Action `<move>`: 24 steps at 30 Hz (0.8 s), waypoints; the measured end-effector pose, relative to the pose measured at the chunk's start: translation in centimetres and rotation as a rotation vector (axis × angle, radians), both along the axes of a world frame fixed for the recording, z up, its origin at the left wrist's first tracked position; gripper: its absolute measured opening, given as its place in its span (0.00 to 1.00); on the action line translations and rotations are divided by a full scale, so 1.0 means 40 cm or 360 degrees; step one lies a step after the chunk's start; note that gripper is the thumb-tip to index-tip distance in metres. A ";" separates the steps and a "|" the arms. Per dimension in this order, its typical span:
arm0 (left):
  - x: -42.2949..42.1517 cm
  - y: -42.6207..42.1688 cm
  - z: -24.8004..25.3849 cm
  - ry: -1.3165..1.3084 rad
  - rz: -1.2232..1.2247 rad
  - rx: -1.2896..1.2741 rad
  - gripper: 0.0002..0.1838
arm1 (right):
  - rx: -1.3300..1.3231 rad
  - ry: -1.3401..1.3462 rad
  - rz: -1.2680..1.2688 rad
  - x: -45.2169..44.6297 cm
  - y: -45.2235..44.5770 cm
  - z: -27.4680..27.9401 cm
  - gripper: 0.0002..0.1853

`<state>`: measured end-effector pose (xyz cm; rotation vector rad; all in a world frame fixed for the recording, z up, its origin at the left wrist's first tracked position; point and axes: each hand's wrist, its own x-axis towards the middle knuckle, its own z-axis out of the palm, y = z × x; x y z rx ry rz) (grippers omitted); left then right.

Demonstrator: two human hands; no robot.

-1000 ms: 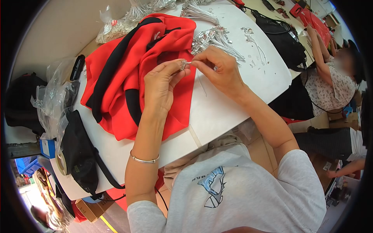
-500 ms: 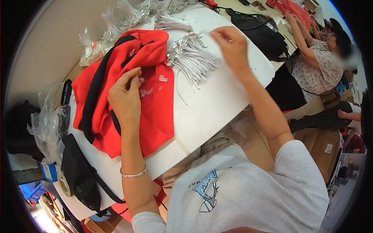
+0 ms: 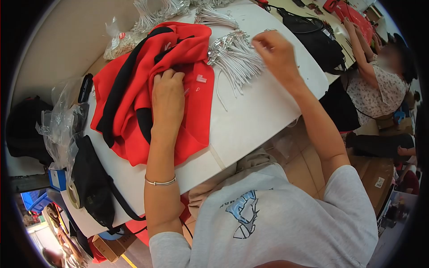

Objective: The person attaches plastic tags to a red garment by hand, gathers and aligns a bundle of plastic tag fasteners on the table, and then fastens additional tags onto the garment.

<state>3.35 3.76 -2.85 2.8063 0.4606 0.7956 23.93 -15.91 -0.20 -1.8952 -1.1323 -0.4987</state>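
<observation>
A bunched red-and-black cloth (image 3: 127,85) lies on the white table. My left hand (image 3: 168,100) rests on it with fingers curled down at a fold; whatever is under the fingertips is hidden. Small clear plastic pieces (image 3: 201,79) lie on the red fabric just right of that hand. My right hand (image 3: 278,52) hovers beside a pile of white cords with silvery ends (image 3: 241,62), its fingers drawn together and slightly blurred. Anything between them is too small to make out. One cord curves away from the pile towards the table's front.
More cord bundles (image 3: 216,17) and a clear bag of pale pieces (image 3: 121,43) line the back. Left are crumpled clear plastic (image 3: 62,127), a black bag (image 3: 94,183) and a tape roll (image 3: 73,194). Another person (image 3: 375,85) sits at the right table near a black bag (image 3: 315,42).
My left hand has come down from above the cloth onto its fold, fingers now hidden at the tips. My right hand stays near the cords, fingers curled. The whole view has shifted slightly.
</observation>
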 end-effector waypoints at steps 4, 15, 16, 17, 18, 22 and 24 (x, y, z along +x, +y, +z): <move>0.000 0.004 -0.004 -0.0034 0.0033 0.0061 0.09 | -0.0310 -0.0105 0.0200 -0.118 0.065 -0.005 0.04; -0.017 -0.028 0.077 -0.0303 0.0000 -0.1046 0.05 | -0.0467 -0.0473 -0.0074 -0.133 0.146 -0.050 0.04; -0.017 -0.026 0.079 -0.0359 -0.0055 -0.1284 0.06 | -0.0403 -0.0265 -0.0002 -0.135 0.142 -0.038 0.04; -0.017 -0.025 0.081 -0.0412 -0.0113 -0.1521 0.06 | -0.0340 -0.0055 0.0068 -0.137 0.136 -0.022 0.04; -0.015 -0.025 0.082 -0.0463 -0.0175 -0.1757 0.06 | -0.0275 0.0156 0.0133 -0.140 0.128 -0.007 0.04; -0.008 -0.041 0.096 -0.0536 -0.0286 -0.2092 0.08 | -0.0091 0.0788 0.0379 -0.145 0.105 0.019 0.04; -0.008 -0.047 0.099 -0.0562 -0.0324 -0.2196 0.09 | 0.0022 0.1210 0.0570 -0.151 0.100 0.024 0.04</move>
